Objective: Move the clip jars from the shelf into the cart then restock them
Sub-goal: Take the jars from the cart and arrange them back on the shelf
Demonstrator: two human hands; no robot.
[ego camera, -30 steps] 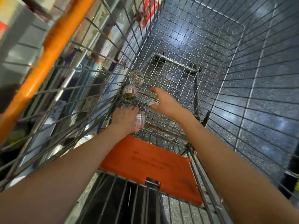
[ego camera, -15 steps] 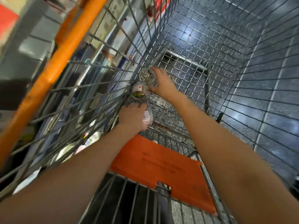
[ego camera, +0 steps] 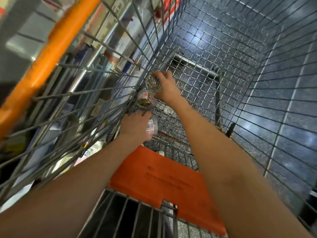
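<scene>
Three clear clip jars sit on the floor of the wire cart (ego camera: 197, 86), along its left wall. My right hand (ego camera: 167, 88) grips the farthest jar (ego camera: 153, 82), which is full of silver clips. The middle jar (ego camera: 145, 99), with coloured clips and a red-and-white label, lies between my two hands, untouched by the left one. My left hand (ego camera: 135, 125) curls round the nearest jar (ego camera: 151, 127), whose labelled side shows past my palm. Both arms reach down into the cart basket.
The cart's orange handle (ego camera: 49, 55) runs up the left side, and an orange seat flap (ego camera: 164, 182) lies below my arms. Store shelves with goods (ego camera: 109, 31) stand behind the left wire wall. Speckled dark floor tiles (ego camera: 283, 117) show through the mesh.
My right hand has moved from the cart floor left and forward onto the silver-clip jar and closed round it. My left hand keeps its hold on the nearest jar.
</scene>
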